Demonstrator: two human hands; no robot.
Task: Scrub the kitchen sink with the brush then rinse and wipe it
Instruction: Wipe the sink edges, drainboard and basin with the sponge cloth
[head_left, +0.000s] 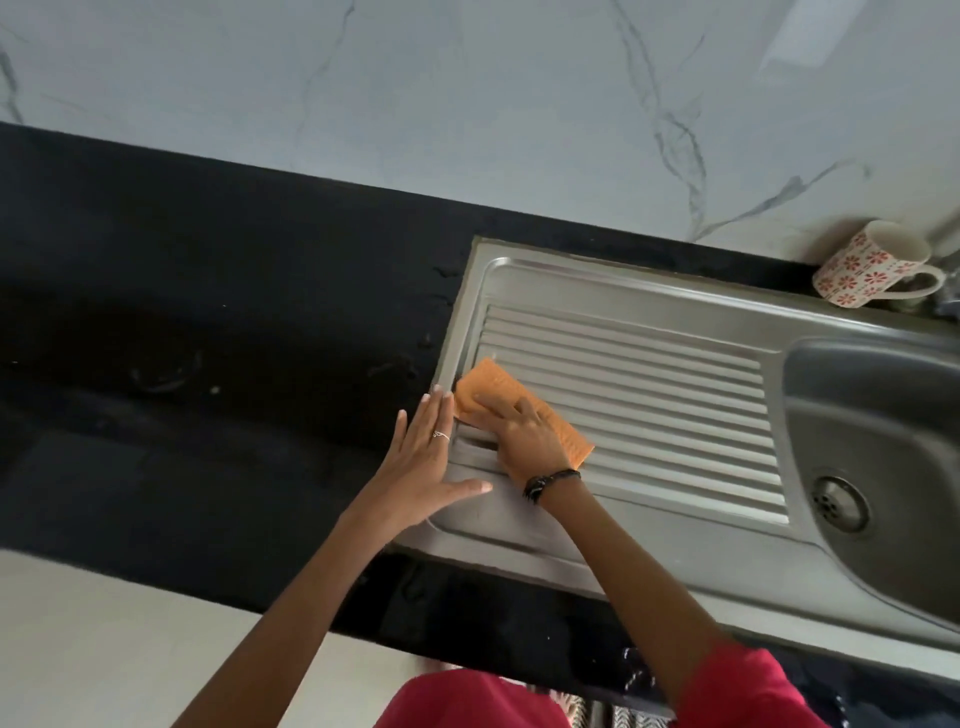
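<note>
So the sink (675, 566) is set into the desk (208, 322), drainboard (649, 395) on the left and basin (883, 457) on the right. The cloth (493, 387) lies on the drainboard's left end under the right hand (524, 441). The left hand (421, 462) lies flat just left of it, across the sink's rim. A mug (867, 265) lies tipped on its side behind the basin, by the wall (467, 93).

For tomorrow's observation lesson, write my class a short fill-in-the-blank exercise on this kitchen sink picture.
1. The right hand presses an ____ cloth on the ribbed drainboard.
2. The left hand lies flat, with a ____ on one finger.
3. The patterned mug lies on its ____ behind the sink.

Missing words: orange; ring; side
</note>
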